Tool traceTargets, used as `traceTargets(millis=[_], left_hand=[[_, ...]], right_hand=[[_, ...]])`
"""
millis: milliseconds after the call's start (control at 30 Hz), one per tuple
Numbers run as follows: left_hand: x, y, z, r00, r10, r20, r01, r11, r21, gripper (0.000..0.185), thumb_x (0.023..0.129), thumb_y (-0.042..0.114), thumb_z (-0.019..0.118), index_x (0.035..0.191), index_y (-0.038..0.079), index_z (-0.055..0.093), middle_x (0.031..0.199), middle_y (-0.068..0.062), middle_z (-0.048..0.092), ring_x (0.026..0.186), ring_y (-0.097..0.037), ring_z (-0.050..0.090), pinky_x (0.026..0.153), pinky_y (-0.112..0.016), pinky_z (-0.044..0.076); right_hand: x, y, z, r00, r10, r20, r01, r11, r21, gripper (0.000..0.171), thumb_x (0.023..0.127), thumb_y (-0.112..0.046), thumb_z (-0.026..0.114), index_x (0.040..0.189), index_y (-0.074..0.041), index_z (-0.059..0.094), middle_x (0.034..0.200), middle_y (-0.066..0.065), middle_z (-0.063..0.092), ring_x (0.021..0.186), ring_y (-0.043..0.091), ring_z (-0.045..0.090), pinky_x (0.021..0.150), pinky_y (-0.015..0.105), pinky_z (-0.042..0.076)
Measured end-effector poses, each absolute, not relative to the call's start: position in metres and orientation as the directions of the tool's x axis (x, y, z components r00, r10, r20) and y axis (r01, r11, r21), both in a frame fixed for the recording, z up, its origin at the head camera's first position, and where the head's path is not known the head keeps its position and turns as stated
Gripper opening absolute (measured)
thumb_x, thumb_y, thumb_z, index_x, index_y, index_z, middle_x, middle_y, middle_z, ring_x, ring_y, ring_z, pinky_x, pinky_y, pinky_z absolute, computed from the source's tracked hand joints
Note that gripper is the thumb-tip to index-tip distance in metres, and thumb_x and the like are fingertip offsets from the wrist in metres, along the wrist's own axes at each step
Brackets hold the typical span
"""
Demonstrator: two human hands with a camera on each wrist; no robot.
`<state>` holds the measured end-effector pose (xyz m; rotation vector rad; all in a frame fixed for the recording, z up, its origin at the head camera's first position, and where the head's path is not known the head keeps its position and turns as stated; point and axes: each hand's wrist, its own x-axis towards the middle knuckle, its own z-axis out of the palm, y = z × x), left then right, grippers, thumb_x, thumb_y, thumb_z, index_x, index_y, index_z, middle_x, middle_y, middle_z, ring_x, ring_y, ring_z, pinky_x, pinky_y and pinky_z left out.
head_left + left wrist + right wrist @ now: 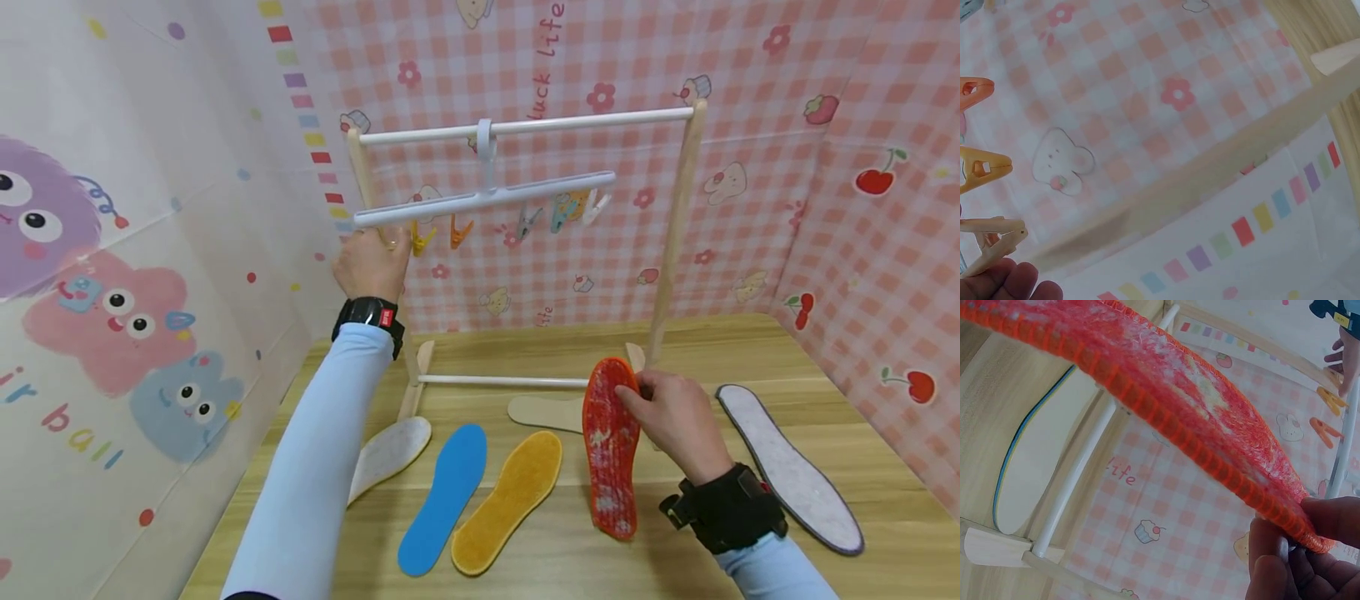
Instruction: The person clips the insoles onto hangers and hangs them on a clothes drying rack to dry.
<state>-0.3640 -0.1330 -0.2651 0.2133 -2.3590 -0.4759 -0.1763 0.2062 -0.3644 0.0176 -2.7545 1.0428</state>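
My left hand [372, 265] is raised to the left end of a white clip hanger [483, 198] that hangs from the rack's top rail [525, 126]. Its fingertips [1013, 281] pinch the pale beige clip [994, 240] at that end; yellow [982, 167] and orange [972, 89] clips hang beside it. My right hand [663, 408] pinches the toe end of a red insole [611, 446], lifting it off the table while the heel stays low. The right wrist view shows the fingers [1291, 550] on the red insole's edge [1197, 419].
A wooden rack with white rails [502, 381] stands at the back of the wooden table [570, 558]. White [390, 454], blue [442, 496], yellow [510, 500], beige [543, 412] and grey-edged [787, 467] insoles lie around. Patterned cloth walls close in on three sides.
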Motion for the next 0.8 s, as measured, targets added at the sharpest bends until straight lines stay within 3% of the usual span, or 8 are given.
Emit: traceTargets(millis=[267,467,667,800], left_hand=[[-0.356,-0.109,-0.264,-0.713,-0.168,0.681,0.092,0.940,0.328,0.055,0.093,0.053,0.058,0.059,0.011,0.049,0.059,-0.004,0.049,0.056,-0.026,0.056,0.052,-0.044,0.045],[-0.348,-0.091,-0.262,-0.723,-0.115,0.682,0.132,0.945,0.300,0.057,0.093,0.053,0.056,0.057,0.010,0.052,0.058,-0.005,0.049,0.055,-0.027,0.055,0.052,-0.045,0.046],[-0.345,-0.082,-0.264,-0.726,-0.062,0.685,0.144,0.960,0.240,0.062,0.095,0.057,0.052,0.054,0.011,0.048,0.052,-0.001,0.040,0.051,-0.020,0.043,0.047,-0.035,0.035],[-0.341,-0.079,-0.265,-0.713,-0.058,0.699,0.180,0.948,0.262,0.058,0.094,0.059,0.055,0.062,0.010,0.054,0.057,-0.003,0.050,0.053,-0.020,0.046,0.049,-0.035,0.036]], right_hand=[[-0.177,0.203,-0.363,-0.979,0.043,0.197,-0.096,0.759,-0.644,0.025,0.098,-0.023,0.064,0.102,0.002,0.069,0.073,0.006,0.060,0.058,0.020,0.047,0.048,0.031,0.039],[-0.178,0.199,-0.362,-0.978,0.034,0.206,-0.108,0.762,-0.638,0.024,0.097,-0.023,0.065,0.100,0.001,0.069,0.072,0.006,0.058,0.059,0.020,0.047,0.048,0.031,0.037],[-0.180,0.196,-0.361,-0.981,0.037,0.191,-0.096,0.762,-0.640,0.024,0.097,-0.022,0.065,0.103,0.001,0.069,0.073,0.007,0.058,0.060,0.020,0.047,0.049,0.030,0.037],[-0.181,0.195,-0.362,-0.978,0.025,0.207,-0.115,0.762,-0.638,0.024,0.097,-0.022,0.066,0.103,0.001,0.070,0.073,0.006,0.059,0.061,0.021,0.047,0.051,0.031,0.037]])
